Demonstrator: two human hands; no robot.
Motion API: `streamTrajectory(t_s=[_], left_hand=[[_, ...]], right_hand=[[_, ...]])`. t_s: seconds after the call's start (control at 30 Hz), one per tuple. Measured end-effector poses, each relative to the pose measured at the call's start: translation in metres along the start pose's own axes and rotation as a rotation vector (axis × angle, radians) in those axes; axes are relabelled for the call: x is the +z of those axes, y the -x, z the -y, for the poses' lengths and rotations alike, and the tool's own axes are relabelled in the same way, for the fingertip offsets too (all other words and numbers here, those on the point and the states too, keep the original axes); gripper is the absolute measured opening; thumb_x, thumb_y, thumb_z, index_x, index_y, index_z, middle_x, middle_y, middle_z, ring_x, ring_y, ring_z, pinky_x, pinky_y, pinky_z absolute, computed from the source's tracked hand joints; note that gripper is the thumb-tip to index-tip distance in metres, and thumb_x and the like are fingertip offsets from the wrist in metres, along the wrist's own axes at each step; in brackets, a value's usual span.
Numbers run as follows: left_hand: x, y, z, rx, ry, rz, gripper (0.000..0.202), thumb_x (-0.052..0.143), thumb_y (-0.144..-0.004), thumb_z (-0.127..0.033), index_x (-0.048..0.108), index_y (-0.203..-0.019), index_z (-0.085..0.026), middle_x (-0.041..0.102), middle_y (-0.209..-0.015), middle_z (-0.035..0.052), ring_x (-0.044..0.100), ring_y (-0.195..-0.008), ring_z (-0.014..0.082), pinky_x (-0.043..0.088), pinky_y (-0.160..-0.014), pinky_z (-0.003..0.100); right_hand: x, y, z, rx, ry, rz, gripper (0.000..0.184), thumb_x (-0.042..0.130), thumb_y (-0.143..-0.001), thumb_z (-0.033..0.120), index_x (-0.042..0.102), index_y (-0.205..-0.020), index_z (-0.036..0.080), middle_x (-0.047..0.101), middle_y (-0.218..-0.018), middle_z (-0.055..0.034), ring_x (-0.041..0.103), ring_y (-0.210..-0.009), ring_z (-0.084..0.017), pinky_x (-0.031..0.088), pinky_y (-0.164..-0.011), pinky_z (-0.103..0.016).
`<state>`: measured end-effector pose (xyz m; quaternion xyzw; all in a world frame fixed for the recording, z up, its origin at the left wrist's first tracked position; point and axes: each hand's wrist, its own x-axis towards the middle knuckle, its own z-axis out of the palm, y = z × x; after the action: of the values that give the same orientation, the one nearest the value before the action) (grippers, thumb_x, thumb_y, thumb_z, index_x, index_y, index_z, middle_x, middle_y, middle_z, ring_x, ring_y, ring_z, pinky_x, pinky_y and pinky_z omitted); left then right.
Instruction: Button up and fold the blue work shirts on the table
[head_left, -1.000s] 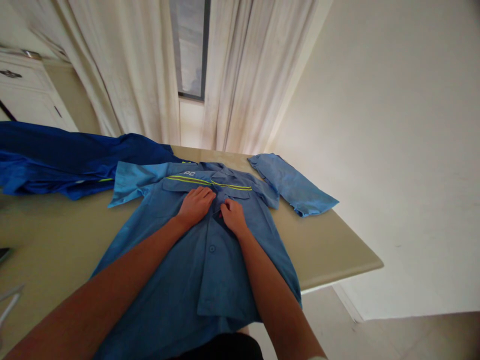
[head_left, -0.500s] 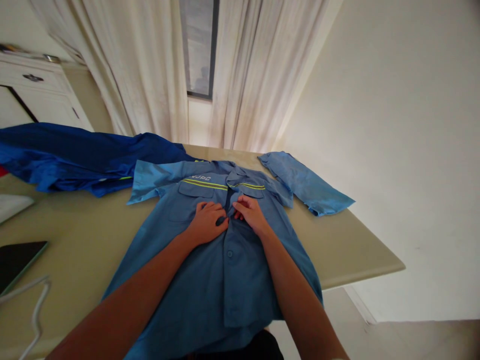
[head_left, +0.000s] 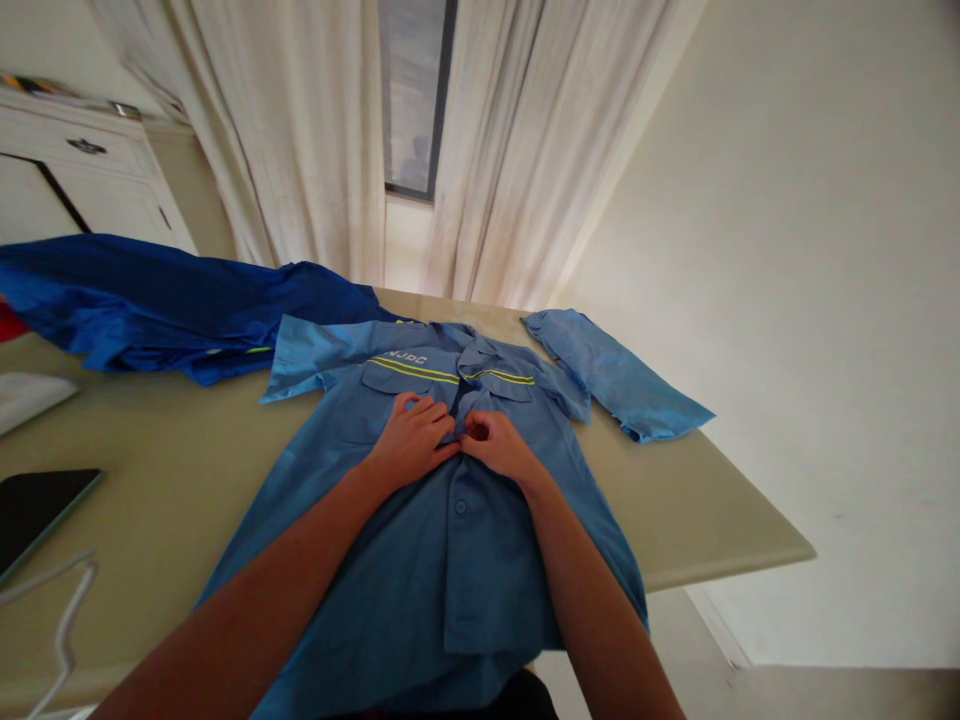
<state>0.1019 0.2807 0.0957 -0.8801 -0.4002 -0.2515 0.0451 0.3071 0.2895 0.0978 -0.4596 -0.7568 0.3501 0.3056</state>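
- Now both pinching shirt (head_left: pixel 420 560) placket mid-chest: left hand (head_left: pixel 415 441), right hand (head_left: pixel 501 447), fingers pressed together.
- Lying flat on counter (head_left: pixel 697 510), collar far.
- Probably soft, light, floppy; best gripped at placket edge.

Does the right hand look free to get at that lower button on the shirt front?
Probably yes. The right hand rests on the shirt placket just above the button, with nothing covering it.
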Motion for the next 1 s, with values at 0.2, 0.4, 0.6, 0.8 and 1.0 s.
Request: streamTrajectory(t_s=[0.2,0.4,0.6,0.8,1.0], left_hand=[[0.009,0.002,0.006,0.012,0.060,0.013,0.016,0.064,-0.094,-0.036,0.070,-0.084,-0.025,0.068,-0.090,0.0056,0.059,-0.098,0.0261,0.032,-0.105,0.052],[0.012,0.003,0.009,-0.035,0.072,0.017,0.014,0.066,-0.093,-0.035,0.070,-0.085,-0.024,0.068,-0.089,0.0052,0.059,-0.098,0.0265,0.033,-0.102,0.050],[0.010,0.004,0.008,-0.016,0.048,0.033,0.013,0.065,-0.093,-0.034,0.070,-0.087,-0.024,0.068,-0.089,0.0045,0.058,-0.098,0.0262,0.032,-0.101,0.050],[0.004,0.003,0.010,-0.005,0.076,0.063,0.014,0.063,-0.093,-0.031,0.072,-0.087,-0.024,0.069,-0.089,0.0028,0.059,-0.095,0.0233,0.028,-0.102,0.050],[0.002,0.003,0.008,-0.110,0.121,0.084,0.014,0.064,-0.092,-0.034,0.075,-0.093,-0.026,0.072,-0.095,0.0039,0.060,-0.102,0.0262,0.029,-0.100,0.050]], right_hand=[[0.004,0.000,0.002,0.045,0.195,-0.076,0.003,0.070,-0.079,0.019,0.070,-0.082,0.018,0.063,-0.065,0.0031,0.057,-0.061,-0.013,0.039,-0.059,-0.023],[0.007,0.000,0.009,0.056,0.368,-0.106,0.003,0.072,-0.082,0.021,0.073,-0.084,0.018,0.067,-0.071,0.0016,0.059,-0.065,-0.014,0.038,-0.064,-0.025],[0.011,0.001,0.016,0.078,0.487,-0.126,0.001,0.071,-0.080,0.020,0.071,-0.079,0.019,0.065,-0.072,0.0012,0.054,-0.065,-0.014,0.031,-0.062,-0.026],[0.011,0.001,0.018,0.089,0.526,-0.121,0.003,0.070,-0.080,0.022,0.070,-0.083,0.020,0.067,-0.077,-0.0004,0.053,-0.070,-0.015,0.030,-0.064,-0.026],[0.009,0.001,0.020,0.110,0.485,-0.126,0.007,0.070,-0.078,0.022,0.065,-0.073,0.020,0.061,-0.070,0.0020,0.050,-0.065,-0.014,0.028,-0.061,-0.026]])
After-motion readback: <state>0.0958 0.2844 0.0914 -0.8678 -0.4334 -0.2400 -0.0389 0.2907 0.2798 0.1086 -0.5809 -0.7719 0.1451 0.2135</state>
